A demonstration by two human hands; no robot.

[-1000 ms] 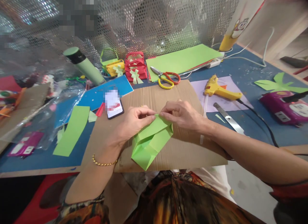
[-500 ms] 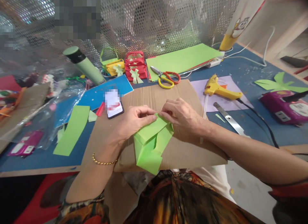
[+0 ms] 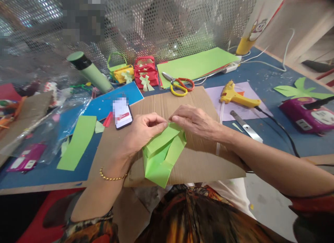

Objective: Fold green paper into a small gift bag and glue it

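A folded piece of light green paper (image 3: 167,149), shaped like a small open box or bag, lies tilted over a sheet of brown cardboard (image 3: 203,166). My left hand (image 3: 146,131) pinches its far edge between thumb and fingers. At the same far edge, close beside the left fingertips, my right hand (image 3: 194,121) presses its fingers together on the paper; its fingertips are partly hidden. Near the paper's front, a flap hangs toward me. Beyond the hands, scissors (image 3: 180,85) with red and yellow handles rest at the cardboard's back edge.
A yellow glue gun (image 3: 235,96) lies on purple paper at right, beside a metal blade (image 3: 247,128) and a purple power socket (image 3: 308,116). A phone (image 3: 122,114) and green strip (image 3: 79,142) lie left. Small paper bags (image 3: 146,73), green sheets (image 3: 200,65) and a bottle (image 3: 91,73) stand behind.
My right hand has flattened slightly and moved a little left along the paper's far edge. The paper's front flap has shifted, and the view has turned slightly.
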